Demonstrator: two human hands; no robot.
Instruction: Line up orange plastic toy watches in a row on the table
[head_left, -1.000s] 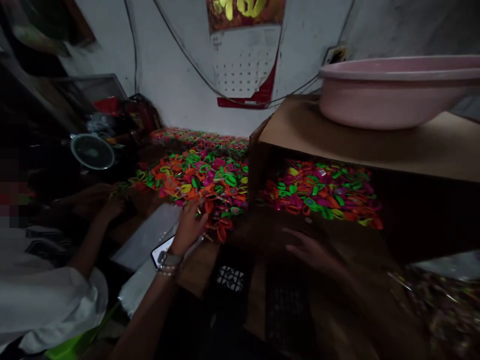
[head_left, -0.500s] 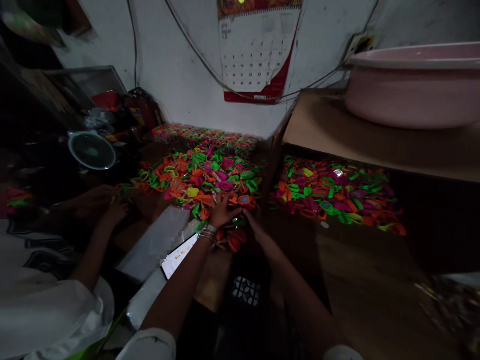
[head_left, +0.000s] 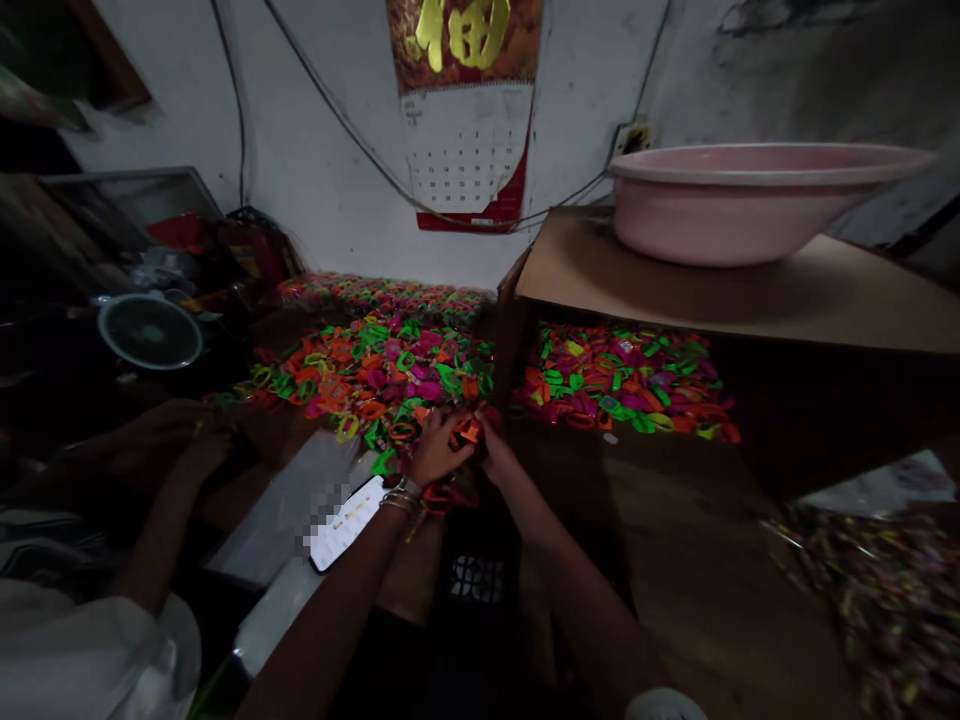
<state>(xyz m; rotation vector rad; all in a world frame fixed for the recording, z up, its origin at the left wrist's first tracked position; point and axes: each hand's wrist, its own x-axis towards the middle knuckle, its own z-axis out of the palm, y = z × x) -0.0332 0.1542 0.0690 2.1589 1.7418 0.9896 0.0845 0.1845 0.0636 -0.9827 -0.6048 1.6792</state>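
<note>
Both hands [head_left: 437, 450] [head_left: 495, 450] at edge of bright pile [head_left: 390, 375]

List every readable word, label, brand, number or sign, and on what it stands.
"福" (likely; top cut off), gold: on the red-and-white paper wall calendar.
"20 21 22 23": its grid.
"27 28 29 30": its grid.
Too small or blurred: much else there; rectangular white smartphone screen.

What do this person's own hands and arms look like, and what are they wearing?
Both hands are ungloved. The left hand has slim, light bracelets at the wrist, beside what looks like a watch. The right hand shows nothing clearly worn at its wrist; farther up that forearm, a pale sleeve peeks in. The dim light hides finer details.
</note>
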